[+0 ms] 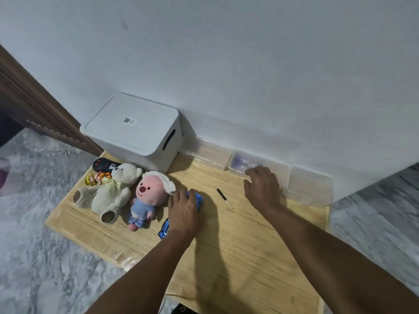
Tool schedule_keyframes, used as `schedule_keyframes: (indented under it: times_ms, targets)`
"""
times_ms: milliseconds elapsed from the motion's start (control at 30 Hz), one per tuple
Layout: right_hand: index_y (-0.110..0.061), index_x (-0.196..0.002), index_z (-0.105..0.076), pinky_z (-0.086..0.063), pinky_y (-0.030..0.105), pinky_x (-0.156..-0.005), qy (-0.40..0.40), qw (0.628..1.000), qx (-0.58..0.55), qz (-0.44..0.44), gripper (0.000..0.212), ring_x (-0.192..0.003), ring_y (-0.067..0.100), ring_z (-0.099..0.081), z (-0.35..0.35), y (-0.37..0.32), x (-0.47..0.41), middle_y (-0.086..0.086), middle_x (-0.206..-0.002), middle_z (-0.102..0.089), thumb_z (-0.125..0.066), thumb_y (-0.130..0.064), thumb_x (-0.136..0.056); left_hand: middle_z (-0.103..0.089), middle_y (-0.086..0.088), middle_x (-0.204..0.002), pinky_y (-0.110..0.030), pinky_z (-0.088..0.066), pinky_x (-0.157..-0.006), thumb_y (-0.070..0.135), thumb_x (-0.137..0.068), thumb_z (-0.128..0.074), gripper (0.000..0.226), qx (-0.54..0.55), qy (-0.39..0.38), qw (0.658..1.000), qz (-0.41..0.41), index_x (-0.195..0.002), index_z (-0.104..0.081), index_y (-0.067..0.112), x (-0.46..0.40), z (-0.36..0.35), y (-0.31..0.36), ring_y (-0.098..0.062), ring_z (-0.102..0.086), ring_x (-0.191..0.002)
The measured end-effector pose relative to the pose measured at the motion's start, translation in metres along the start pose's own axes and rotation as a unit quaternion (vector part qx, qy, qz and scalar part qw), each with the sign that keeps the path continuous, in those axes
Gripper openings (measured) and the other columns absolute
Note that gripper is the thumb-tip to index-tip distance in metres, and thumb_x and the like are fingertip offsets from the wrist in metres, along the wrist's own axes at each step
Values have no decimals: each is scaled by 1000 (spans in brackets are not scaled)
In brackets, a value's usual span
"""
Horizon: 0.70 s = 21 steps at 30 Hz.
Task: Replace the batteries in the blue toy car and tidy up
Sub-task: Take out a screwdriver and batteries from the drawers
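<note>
Both hands down on the wooden board on the floor

The left hand (184,211) lies over the blue toy car (196,198), hiding most of it; its grip is unclear. The right hand (263,184), fingers spread, touches the middle clear box (238,163), contents blurred. The white bin (136,130) label is unreadable.

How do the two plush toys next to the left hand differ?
The cream teddy bear is the larger and plain cream all over; the pink plush is smaller, pink-faced, with a white hood and blue clothes. The bear lies farther from the left hand; the pink plush lies right beside it. Both lie on the wooden board.
</note>
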State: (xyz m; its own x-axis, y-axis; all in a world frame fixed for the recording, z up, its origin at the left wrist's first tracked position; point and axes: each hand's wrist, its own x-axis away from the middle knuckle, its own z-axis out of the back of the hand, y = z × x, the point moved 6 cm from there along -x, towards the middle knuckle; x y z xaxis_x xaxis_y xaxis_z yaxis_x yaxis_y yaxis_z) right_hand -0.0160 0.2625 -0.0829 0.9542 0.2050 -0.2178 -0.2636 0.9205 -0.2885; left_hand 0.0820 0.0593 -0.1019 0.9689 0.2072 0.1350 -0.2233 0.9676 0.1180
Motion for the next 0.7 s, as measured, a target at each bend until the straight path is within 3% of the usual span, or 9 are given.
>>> schedule_keyframes:
  times_ms: [100,167,233,333,400,467,533,600,700]
  targets:
    - [-8,-99,-69,-48,39,-75,-14,998,59,-20,38,-91,30,-57,5,16,-4,10,-99,-63,-79,-7,-62,-65,-19,-110,-48,-46,-95,15,-75,-65,38,27,23,997,-65,-110,-66,0,-9,6,22,-38,-57,-105]
    - [-10,-105,-68,-47,39,-79,-36,994,96,-36,44,-97,29,-55,7,27,-6,9,-106,-61,-79,-7,-63,-67,-16,-111,-42,-44,-96,18,-82,-50,37,57,28,993,-99,-111,-65,1,-17,12,41,-32,-56,-107]
    - [-9,-111,-65,-46,39,-80,-48,993,91,-53,42,-100,29,-55,12,34,-6,9,-109,-60,-74,-6,-70,-67,-17,-113,-38,-43,-98,16,-85,-55,36,144,40,984,-93,-115,-64,0,-26,24,61,-32,-55,-108]
    - [-7,-106,-66,-49,34,-75,-61,988,-28,-139,23,-94,29,-62,28,41,-1,9,-102,-66,-66,-13,-84,-66,-13,-118,-30,-42,-97,21,-87,-65,40,335,-6,942,23,-124,-62,3,-47,27,82,-29,-58,-112]
    - [-4,-89,-71,-49,28,-68,-65,953,-139,-262,18,-79,26,-67,32,48,7,8,-82,-72,-66,-21,-86,-70,-12,-106,-31,-48,-96,27,-82,-72,41,463,-65,872,146,-115,-67,2,-63,15,88,-27,-64,-100]
    - [1,-84,-71,-55,30,-60,-72,838,-320,-435,23,-64,22,-69,23,57,20,10,-71,-71,-69,-22,-85,-67,-15,-81,-41,-56,-88,26,-76,-74,34,591,-102,752,275,-96,-68,-1,-74,2,90,-27,-63,-73]
    - [3,-92,-66,-55,32,-55,-70,673,-478,-560,25,-59,21,-65,9,56,33,12,-71,-65,-70,-21,-88,-60,-14,-73,-38,-58,-70,18,-81,-73,23,675,-140,635,348,-90,-61,0,-77,-6,98,-24,-57,-57]
    - [-2,-103,-59,-53,32,-56,-66,548,-565,-613,22,-63,21,-62,-2,51,37,12,-78,-61,-64,-20,-92,-59,-15,-77,-32,-56,-55,14,-85,-72,19,693,-163,602,363,-92,-58,3,-84,-13,103,-23,-55,-56]
    - [-3,-114,-55,-54,33,-64,-32,447,-625,-639,24,-68,20,-61,-12,46,36,12,-83,-60,-58,-18,-96,-58,-14,-73,-25,-51,-41,10,-85,-72,17,697,-169,590,371,-93,-59,4,-92,-21,107,-22,-55,-55]
